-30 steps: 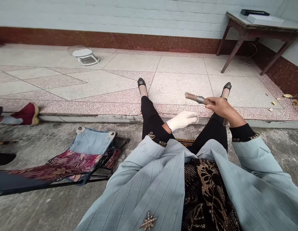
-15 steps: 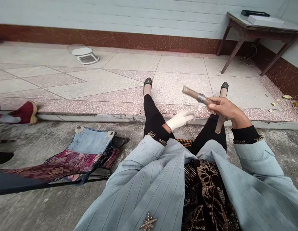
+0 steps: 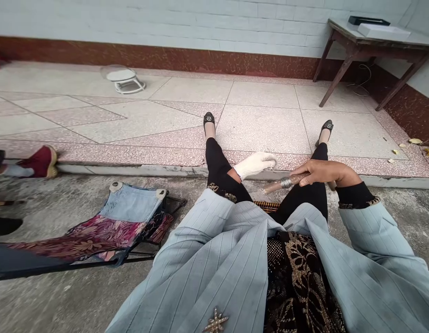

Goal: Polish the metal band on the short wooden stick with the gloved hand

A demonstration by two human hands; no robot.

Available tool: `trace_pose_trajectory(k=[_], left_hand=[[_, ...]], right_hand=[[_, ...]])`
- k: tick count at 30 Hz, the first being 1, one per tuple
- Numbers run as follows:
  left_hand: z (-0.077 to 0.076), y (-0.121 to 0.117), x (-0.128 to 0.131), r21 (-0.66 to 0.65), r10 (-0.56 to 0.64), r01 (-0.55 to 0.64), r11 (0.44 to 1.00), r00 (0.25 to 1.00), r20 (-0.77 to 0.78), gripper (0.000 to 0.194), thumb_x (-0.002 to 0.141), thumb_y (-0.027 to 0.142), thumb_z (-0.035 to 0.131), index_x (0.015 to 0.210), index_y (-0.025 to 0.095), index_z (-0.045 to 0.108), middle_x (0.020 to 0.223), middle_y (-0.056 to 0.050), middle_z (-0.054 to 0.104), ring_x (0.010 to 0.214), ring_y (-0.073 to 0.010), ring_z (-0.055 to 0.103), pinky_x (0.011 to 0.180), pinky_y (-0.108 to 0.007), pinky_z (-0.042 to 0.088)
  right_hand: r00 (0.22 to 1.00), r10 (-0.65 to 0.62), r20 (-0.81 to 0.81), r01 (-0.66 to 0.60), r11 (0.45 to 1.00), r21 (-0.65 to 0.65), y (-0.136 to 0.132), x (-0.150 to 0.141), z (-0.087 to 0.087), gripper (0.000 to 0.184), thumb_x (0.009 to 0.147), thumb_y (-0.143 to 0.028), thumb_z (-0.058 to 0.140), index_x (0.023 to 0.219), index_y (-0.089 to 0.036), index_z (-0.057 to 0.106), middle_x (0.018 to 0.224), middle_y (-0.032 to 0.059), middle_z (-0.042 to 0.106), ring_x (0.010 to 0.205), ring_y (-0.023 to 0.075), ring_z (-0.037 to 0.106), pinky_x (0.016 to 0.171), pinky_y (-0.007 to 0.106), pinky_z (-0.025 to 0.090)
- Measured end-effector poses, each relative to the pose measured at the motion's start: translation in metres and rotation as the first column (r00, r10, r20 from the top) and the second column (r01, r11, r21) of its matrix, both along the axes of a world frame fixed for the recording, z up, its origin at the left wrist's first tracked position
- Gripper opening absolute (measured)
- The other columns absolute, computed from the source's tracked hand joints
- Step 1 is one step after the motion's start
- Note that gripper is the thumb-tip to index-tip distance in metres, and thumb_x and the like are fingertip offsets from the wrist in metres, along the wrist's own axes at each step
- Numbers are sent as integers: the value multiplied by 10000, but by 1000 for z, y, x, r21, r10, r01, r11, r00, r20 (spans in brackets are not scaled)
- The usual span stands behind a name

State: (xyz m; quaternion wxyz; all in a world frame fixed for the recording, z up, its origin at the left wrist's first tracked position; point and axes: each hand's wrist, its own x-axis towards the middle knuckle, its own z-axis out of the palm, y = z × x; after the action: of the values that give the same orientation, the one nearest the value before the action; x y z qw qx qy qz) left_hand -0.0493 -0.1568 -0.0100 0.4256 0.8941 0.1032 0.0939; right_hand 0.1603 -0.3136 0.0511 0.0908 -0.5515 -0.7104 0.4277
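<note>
My right hand (image 3: 320,172), bare, is closed around a brown wooden stick (image 3: 272,187) with silvery wire wound round it near one end. That end points left and slightly down, above the gap between my knees. A further brown piece shows behind my wrist; the fingers hide how it joins. My left hand (image 3: 255,165) wears a white knitted glove and rests near my left knee, a little left of and above the stick's tip, apart from it. Its fingers are curled together; what they hold, if anything, is hidden.
A folding chair (image 3: 131,206) with patchwork fabric stands to my left, near another person's red shoe (image 3: 41,162). Before me runs a raised step edge (image 3: 159,171). A small white stool (image 3: 126,81) and a wooden table (image 3: 342,27) with two boxes stand near the wall.
My right hand has turned the stick, so its wire-wound end swung down from pointing up-left to nearly level. My gloved left hand has moved slightly left and up.
</note>
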Motion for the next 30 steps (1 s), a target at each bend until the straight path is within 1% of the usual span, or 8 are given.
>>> trace_pose_trajectory(k=[4,7,13,17,19,22,26,30], left_hand=[[-21,-8,0,-253,74,-74,965,997,-10,270,879,357,460,840,141,617,659,7,543,580,-95,473,571,-217,373],[-22,-21,2,-267,-35,28,963,999,-23,305,907,369,419,844,146,616,663,12,530,566,-88,450,547,-208,354],[1,-27,2,170,-73,79,982,997,-37,273,912,321,426,863,173,650,775,1,615,698,-121,525,664,-234,367],[20,-17,1,358,-3,49,932,992,-129,237,875,309,475,856,177,672,702,-3,588,643,-128,500,618,-252,333],[26,-8,2,310,-43,77,948,993,-113,216,860,271,482,807,166,664,697,0,588,661,-121,509,631,-244,344],[26,4,3,64,52,-50,997,998,-40,205,857,284,504,872,145,654,786,-10,621,693,-108,534,651,-223,388],[10,3,6,-285,141,-139,948,990,-15,235,873,337,517,879,129,624,706,-11,578,580,-83,487,573,-213,405],[3,-15,8,-389,142,-132,912,990,-3,280,909,373,465,843,139,604,590,18,484,506,-69,430,503,-192,386]], right_hand=[[953,-237,-188,260,959,113,0,-4,7,488,811,-402,637,1257,-205,651,778,8,636,661,142,519,617,275,400],[892,-420,-168,449,870,204,10,-3,1,408,829,-382,607,1166,-162,672,664,-4,560,597,131,465,576,276,363],[792,-545,275,407,807,428,28,-1,-20,303,845,-346,564,1069,-191,695,841,79,668,767,213,576,666,317,379],[783,-360,506,229,925,304,26,-5,-21,310,823,-312,596,1082,-191,716,949,118,704,871,265,611,717,337,392],[886,-193,422,133,977,166,21,-5,-15,310,815,-282,606,1089,-198,726,946,93,713,859,241,615,729,323,402],[998,-14,63,11,998,59,13,-6,-4,386,835,-337,607,1195,-229,694,1004,37,709,842,189,600,731,291,417],[945,-143,-293,182,977,111,7,-9,6,499,817,-421,638,1263,-199,648,856,14,656,663,120,505,622,263,392],[861,-279,-424,362,923,127,8,-11,11,368,821,-387,650,1107,-159,681,672,-25,508,557,88,380,524,245,309]])
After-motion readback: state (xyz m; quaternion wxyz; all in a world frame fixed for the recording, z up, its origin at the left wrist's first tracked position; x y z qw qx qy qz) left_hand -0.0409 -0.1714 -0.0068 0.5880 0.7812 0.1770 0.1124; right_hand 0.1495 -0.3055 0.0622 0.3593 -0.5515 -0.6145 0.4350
